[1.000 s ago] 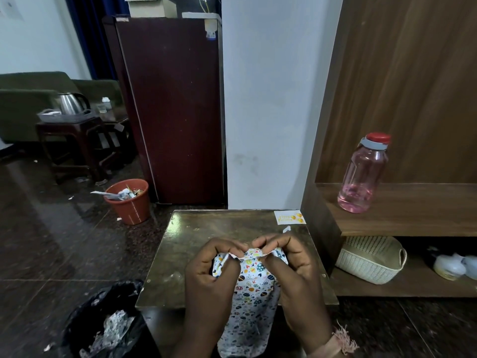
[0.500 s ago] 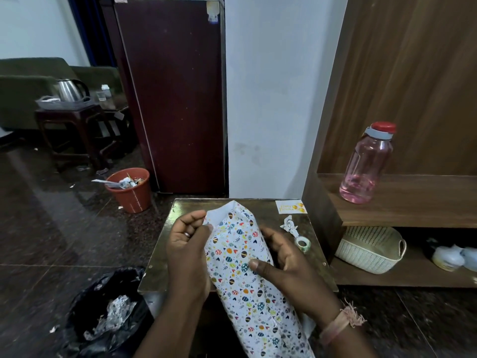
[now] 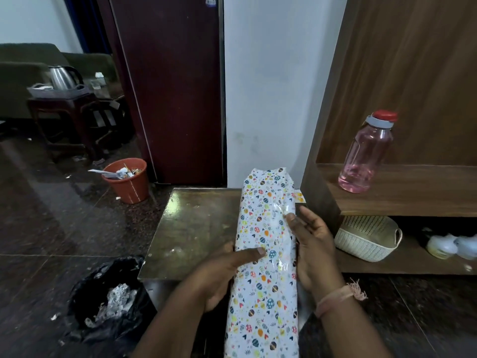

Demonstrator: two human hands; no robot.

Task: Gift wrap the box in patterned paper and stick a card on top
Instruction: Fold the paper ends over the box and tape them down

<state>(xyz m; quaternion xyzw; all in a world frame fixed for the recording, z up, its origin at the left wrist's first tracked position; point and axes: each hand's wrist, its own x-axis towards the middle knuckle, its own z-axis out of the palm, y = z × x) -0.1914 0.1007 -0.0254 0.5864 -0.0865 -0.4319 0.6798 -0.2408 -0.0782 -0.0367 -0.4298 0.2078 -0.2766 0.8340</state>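
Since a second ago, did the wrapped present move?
Yes. The wrapped present now stretches farther back over the table, its far end hiding most of the card there.

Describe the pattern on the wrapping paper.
White wrapping paper with small multicoloured eggs, hearts and leaves, seen in the head view.

Both forearms are bare, with no sleeves in view. The right wrist wears a thin pinkish thread band (image 3: 335, 298) whose frayed tassel end sticks out at the side.
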